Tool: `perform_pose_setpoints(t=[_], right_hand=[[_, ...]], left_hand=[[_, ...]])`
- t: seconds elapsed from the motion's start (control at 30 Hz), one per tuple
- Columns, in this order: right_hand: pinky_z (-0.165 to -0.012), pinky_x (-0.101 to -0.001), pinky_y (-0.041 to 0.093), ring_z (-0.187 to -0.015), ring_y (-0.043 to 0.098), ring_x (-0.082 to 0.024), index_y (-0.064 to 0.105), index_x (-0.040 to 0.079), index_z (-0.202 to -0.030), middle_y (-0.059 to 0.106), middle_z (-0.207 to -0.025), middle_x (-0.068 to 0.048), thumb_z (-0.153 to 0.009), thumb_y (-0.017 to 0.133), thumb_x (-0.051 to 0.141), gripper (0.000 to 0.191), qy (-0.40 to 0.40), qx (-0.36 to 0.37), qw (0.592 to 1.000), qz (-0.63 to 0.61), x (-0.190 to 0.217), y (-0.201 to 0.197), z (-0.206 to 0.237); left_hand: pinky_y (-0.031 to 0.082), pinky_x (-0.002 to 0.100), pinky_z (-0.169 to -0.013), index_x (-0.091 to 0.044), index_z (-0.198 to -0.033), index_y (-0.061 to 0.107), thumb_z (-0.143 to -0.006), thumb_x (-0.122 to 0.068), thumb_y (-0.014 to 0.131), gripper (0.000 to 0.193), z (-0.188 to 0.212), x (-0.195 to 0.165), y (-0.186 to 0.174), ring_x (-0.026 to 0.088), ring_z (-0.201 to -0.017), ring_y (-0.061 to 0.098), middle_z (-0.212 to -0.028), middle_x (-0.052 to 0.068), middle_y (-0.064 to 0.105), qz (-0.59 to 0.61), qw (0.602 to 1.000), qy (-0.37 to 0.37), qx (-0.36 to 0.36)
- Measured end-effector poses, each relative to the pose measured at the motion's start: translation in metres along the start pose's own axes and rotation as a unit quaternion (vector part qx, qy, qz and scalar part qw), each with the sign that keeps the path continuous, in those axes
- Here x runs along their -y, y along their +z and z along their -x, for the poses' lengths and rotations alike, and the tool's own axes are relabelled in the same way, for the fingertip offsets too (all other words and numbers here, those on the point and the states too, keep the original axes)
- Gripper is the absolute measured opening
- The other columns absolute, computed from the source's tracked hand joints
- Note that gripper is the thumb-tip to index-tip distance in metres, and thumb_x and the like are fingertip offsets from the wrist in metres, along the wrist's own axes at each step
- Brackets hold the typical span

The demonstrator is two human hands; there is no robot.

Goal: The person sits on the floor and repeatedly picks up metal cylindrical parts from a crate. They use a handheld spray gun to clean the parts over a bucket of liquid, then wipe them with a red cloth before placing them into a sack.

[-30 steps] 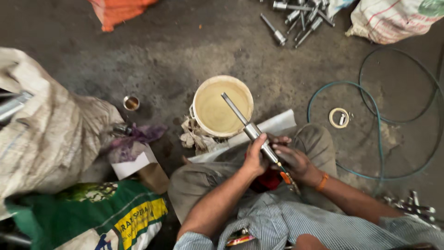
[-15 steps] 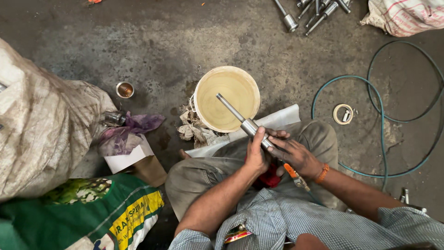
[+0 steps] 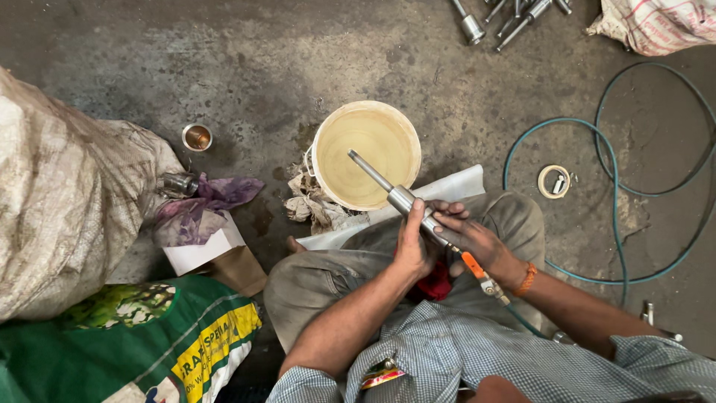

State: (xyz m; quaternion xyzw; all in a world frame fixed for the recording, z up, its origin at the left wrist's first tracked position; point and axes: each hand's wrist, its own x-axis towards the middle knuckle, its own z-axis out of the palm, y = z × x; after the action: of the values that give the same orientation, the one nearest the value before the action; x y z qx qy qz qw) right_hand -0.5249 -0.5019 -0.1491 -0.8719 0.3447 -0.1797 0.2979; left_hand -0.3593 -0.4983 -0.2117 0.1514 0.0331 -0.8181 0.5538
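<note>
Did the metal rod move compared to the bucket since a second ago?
No. The rod keeps its tip over the bucket, slanting down to the left hand and right hand. Everything slides together in the picture, so the head camera shifted.

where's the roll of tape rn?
Head view, right side: the tape roll lies flat on the concrete floor, inside the green hose loop, right of the bucket.

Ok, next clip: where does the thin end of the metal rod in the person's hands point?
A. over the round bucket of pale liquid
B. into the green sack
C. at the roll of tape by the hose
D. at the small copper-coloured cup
A: both the left hand and the right hand grip the metal rod, and its thin end lies over the bucket of pale liquid.
</note>
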Motion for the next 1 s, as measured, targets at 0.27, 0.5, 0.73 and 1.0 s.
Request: perform_pose_setpoints(t=[0.27,0.5,0.73,1.0], right_hand=[[-0.12,-0.0438,0.04,-0.146,0.048,-0.034,0.048,0.006,-0.151,0.049,-0.157,-0.018,-0.101,0.049,0.06,0.074,0.076,-0.036,0.989,-0.125,0.007,0.002,0.0],[-0.119,-0.0417,0.037,-0.144,0.048,-0.028,0.039,0.001,-0.155,0.052,-0.153,-0.014,-0.104,0.039,0.067,0.083,0.175,-0.121,0.947,-0.239,0.006,0.021,0.004],[-0.094,-0.0345,0.045,-0.115,0.059,-0.018,0.032,0.007,-0.158,0.057,-0.138,-0.008,-0.097,0.038,0.074,0.091,0.282,-0.178,0.8,-0.499,0.015,0.02,-0.016],[-0.092,-0.0379,0.047,-0.108,0.061,-0.02,0.05,0.005,-0.142,0.065,-0.126,-0.007,-0.1,0.035,0.071,0.08,0.332,-0.192,0.709,-0.592,0.01,0.008,-0.028]], left_hand=[[0.048,0.05,-0.111,0.001,-0.124,0.056,-0.106,-0.049,0.054,0.053,-0.001,-0.006,0.007,0.035,-0.119,0.064,-0.124,0.024,0.066,-0.006,1.0,0.004,0.018],[0.048,0.044,-0.106,-0.004,-0.135,0.054,-0.104,-0.052,0.055,0.057,0.001,-0.015,0.01,0.029,-0.122,0.062,-0.135,0.019,0.064,-0.041,0.999,-0.002,0.028],[0.047,0.035,-0.086,-0.009,-0.14,0.052,-0.106,-0.047,0.06,0.052,-0.001,-0.019,0.01,0.018,-0.106,0.057,-0.128,0.006,0.06,-0.032,0.998,-0.015,0.046],[0.046,0.033,-0.085,-0.011,-0.141,0.048,-0.103,-0.043,0.061,0.052,0.006,-0.032,0.022,0.015,-0.105,0.055,-0.124,0.003,0.057,-0.06,0.996,-0.014,0.072]])
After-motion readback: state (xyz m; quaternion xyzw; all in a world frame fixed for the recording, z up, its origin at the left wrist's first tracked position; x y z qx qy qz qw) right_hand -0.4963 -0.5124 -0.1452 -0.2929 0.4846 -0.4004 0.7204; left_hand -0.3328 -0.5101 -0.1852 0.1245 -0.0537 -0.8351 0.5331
